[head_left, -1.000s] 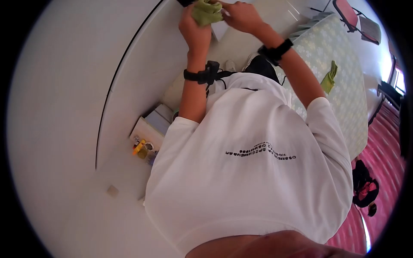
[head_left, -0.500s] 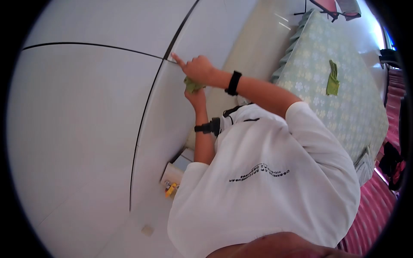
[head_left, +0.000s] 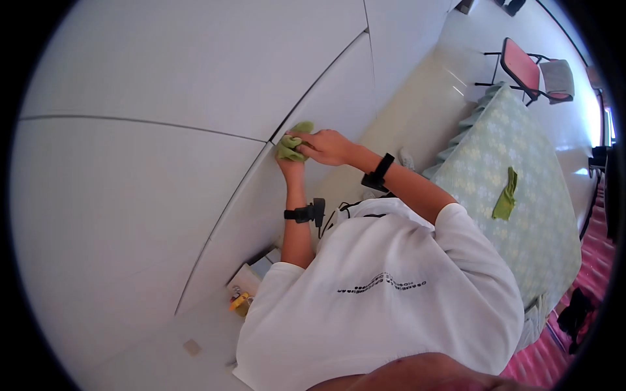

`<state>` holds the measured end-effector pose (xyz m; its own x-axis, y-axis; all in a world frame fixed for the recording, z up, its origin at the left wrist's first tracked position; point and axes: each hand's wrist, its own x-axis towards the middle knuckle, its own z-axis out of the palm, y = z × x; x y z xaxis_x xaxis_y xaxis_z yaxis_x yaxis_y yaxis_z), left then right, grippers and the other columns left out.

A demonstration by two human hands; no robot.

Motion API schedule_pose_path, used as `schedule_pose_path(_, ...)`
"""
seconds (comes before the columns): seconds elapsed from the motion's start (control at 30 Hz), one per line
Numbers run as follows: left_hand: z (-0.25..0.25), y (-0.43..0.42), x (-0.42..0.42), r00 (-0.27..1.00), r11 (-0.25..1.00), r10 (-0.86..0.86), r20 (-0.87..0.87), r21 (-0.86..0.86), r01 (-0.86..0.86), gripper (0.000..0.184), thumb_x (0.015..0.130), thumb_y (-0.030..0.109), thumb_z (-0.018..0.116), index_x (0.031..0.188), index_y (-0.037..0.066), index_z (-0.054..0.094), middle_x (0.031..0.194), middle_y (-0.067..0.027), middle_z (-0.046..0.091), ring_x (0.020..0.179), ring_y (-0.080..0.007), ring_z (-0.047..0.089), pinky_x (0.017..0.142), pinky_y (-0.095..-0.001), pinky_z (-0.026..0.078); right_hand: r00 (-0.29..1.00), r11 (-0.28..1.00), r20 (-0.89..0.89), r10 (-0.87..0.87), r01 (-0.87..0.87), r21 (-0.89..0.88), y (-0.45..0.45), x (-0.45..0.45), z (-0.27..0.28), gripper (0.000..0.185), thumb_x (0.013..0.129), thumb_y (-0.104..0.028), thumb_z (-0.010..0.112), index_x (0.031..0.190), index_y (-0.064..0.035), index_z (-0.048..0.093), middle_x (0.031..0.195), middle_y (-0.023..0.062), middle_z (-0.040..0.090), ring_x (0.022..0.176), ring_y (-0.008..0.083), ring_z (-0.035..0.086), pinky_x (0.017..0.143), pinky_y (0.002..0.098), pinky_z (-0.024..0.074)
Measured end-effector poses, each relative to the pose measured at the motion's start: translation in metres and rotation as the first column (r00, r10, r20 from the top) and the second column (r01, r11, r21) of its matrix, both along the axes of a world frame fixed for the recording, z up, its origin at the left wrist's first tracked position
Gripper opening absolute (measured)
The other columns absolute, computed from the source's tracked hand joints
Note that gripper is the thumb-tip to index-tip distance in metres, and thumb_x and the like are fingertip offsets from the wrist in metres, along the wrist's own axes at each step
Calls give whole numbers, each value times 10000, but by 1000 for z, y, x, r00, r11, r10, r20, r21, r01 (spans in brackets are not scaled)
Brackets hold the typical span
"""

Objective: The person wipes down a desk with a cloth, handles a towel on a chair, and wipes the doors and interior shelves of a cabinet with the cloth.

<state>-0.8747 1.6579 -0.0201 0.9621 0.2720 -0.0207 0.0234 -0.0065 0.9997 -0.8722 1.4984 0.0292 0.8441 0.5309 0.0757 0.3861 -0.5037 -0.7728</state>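
A crumpled green cloth point(head_left: 291, 148) is bunched up beside the dark seam of a white cabinet front point(head_left: 163, 189). My left hand point(head_left: 291, 168) grips it from below, its fingers mostly covered by the folds. From the right, my right hand point(head_left: 329, 147) reaches over with bent fingers closed on the same cloth. Both hands are close together, next to the corner where the seams meet. Each wrist has a black strap.
A bed with a green flowered cover point(head_left: 541, 228) stands to the right, a second green cloth point(head_left: 505, 195) lying on it. Behind is a pink folding chair point(head_left: 520, 67). A small box with a yellow item point(head_left: 240, 304) sits low at left, near my side.
My right hand had its index finger stretched toward the seam; now its fingers are closed on the cloth. More of the cloth shows above my left hand. The view has shifted.
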Motion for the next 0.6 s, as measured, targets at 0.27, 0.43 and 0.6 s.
schedule_pose_path(0.27,12,-56,42,982,974,-168,84,165,153,464,900,47,619,1315,-13,421,1226,-134,536,1054,-186,577,878,-327,521,997,918,-26,-74,78,389,-64,56,8,417,910,-373,587,1182,-60,542,707,185,623,645,385,608,616,429,484)
schedule_pose_path(0.43,70,-64,21,992,894,100,-80,-431,-124,337,901,58,594,1205,0,462,1232,-141,511,1175,-257,513,1033,-416,425,905,781,-26,-425,381,496,-123,108,20,308,910,-274,616,1048,-3,565,782,201,653,672,357,641,608,397,497)
schedule_pose_path(0.6,61,-31,22,914,489,403,-46,-833,-257,134,865,93,607,976,39,553,1079,-121,552,1084,-253,525,1031,-427,426,539,419,21,-842,631,653,-243,200,88,331,964,-240,538,1154,28,500,1020,240,630,900,325,621,781,394,480)
